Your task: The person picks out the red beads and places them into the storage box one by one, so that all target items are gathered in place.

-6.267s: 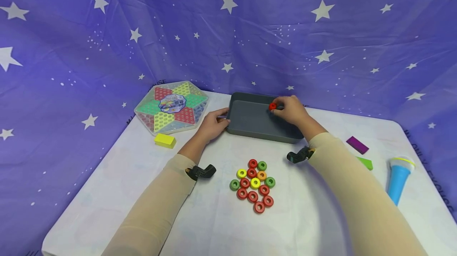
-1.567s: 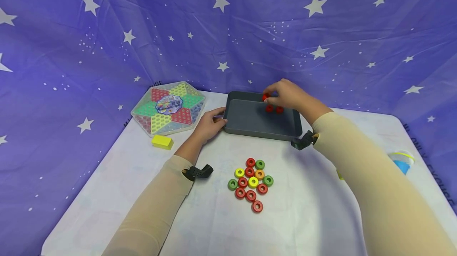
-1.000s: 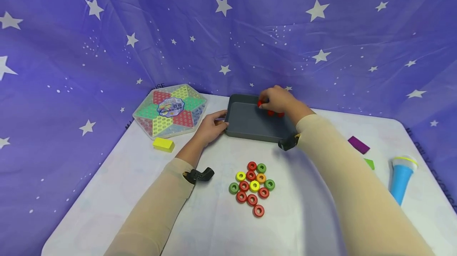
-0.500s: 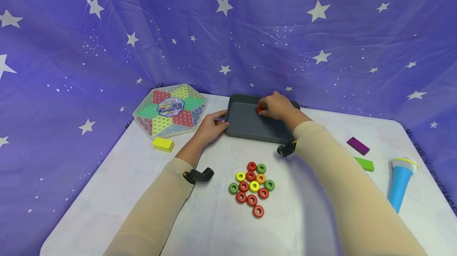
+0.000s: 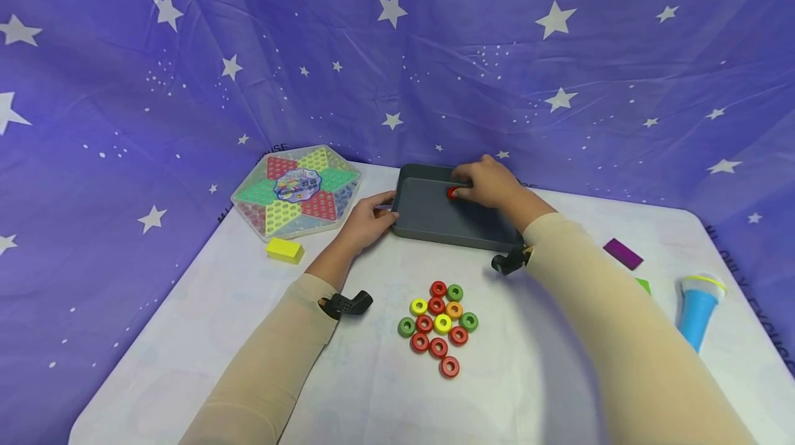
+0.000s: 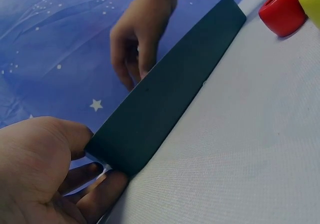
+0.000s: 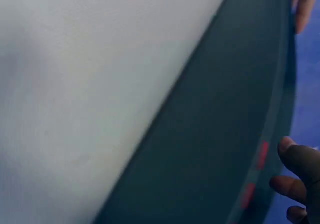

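Observation:
A dark grey rectangular tray lies toward the back of the table. My left hand holds its left end, thumb and fingers at the near corner, as the left wrist view also shows. Over the right part of the tray is my right hand, thumb and fingers apart beside a red ring that sits in the tray. In the right wrist view, two blurred red rings show on the tray floor near the spread fingertips. In the head view the hand hides part of the tray behind it.
Loose red, green, yellow and orange rings lie in front of the tray. A hexagonal Chinese checkers box and yellow block are at left. At right are a purple block, green block and blue toy microphone.
One red ring has left the loose group on the table. My right hand brought a red ring left and down into the tray, then let it go and drew slightly right. The left hand stayed.

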A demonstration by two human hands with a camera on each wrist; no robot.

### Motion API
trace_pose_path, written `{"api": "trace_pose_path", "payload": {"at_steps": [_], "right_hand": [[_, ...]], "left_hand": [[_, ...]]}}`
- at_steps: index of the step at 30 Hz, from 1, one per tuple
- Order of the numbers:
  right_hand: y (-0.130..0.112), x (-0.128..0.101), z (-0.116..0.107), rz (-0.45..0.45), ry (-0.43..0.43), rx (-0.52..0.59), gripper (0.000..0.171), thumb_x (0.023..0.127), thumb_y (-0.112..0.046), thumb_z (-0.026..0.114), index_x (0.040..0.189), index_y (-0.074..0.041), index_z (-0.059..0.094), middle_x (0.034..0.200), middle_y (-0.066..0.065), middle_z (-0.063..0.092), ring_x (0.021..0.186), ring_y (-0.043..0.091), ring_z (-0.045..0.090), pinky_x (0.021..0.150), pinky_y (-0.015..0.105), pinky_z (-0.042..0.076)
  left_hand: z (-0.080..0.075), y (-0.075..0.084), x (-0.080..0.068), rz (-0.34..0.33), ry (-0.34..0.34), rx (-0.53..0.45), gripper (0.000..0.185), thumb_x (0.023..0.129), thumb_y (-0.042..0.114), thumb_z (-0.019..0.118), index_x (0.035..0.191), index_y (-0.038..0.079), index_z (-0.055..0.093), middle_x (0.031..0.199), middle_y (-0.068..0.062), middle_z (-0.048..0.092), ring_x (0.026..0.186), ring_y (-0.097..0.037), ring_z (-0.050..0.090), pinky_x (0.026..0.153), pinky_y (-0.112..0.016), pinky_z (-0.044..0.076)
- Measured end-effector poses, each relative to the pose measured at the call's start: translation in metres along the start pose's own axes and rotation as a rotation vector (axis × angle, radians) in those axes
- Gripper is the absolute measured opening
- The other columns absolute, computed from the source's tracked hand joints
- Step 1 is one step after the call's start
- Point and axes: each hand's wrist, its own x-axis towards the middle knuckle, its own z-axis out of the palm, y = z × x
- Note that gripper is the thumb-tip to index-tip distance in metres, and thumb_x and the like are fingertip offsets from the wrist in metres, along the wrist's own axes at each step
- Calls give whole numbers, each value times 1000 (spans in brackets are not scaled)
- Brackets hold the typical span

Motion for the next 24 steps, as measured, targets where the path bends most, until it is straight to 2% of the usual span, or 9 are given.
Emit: {"api": "trace_pose_path", "payload": {"at_steps": [7, 12, 14, 18, 21, 24], "right_hand": [[-7, -24, -22, -38, 51, 31, 44, 91, -32, 77, 128, -10, 69, 114, 10, 74, 101, 32, 51, 89, 50, 45], [-20, -41, -35, -72, 85, 66, 44, 90, -33, 77, 128, -11, 70, 112, 7, 74, 101, 29, 51, 88, 50, 45], [-28, -50, -40, -81, 91, 77, 43, 91, -34, 77, 127, -13, 70, 109, 4, 74, 101, 27, 51, 99, 52, 44], [-42, -72, -45, -133, 102, 102, 39, 89, -35, 79, 124, -18, 73, 107, -2, 73, 93, 23, 49, 86, 45, 49], [-52, -89, -44, -211, 106, 123, 36, 89, -34, 80, 121, -20, 74, 109, -4, 73, 88, 21, 47, 69, 37, 42], [-62, -108, -40, -284, 105, 145, 34, 89, -34, 79, 119, -19, 74, 110, -4, 75, 90, 19, 50, 72, 35, 44]], "left_hand": [[1, 0, 1, 1, -9, 30, 55, 98, 13, 65, 151, 9, 49, 144, -14, 57, 114, -25, 65, 83, -28, 57], [-1, 0, 0, -27, -3, 6, 55, 98, 13, 64, 151, 11, 49, 144, -14, 56, 117, -26, 64, 84, -31, 59], [-1, -1, -1, -38, -3, 0, 55, 98, 13, 64, 151, 11, 49, 144, -13, 56, 117, -26, 63, 84, -31, 59], [-1, 0, -1, -37, -2, 2, 55, 98, 12, 64, 151, 12, 49, 143, -13, 57, 118, -26, 63, 84, -30, 58], [1, 1, -1, -35, 4, -6, 54, 98, 12, 64, 151, 12, 50, 143, -13, 57, 118, -26, 63, 84, -31, 59], [3, 3, 0, -40, 5, -15, 54, 98, 11, 64, 151, 11, 50, 144, -14, 56, 120, -26, 63, 86, -32, 60]]}}
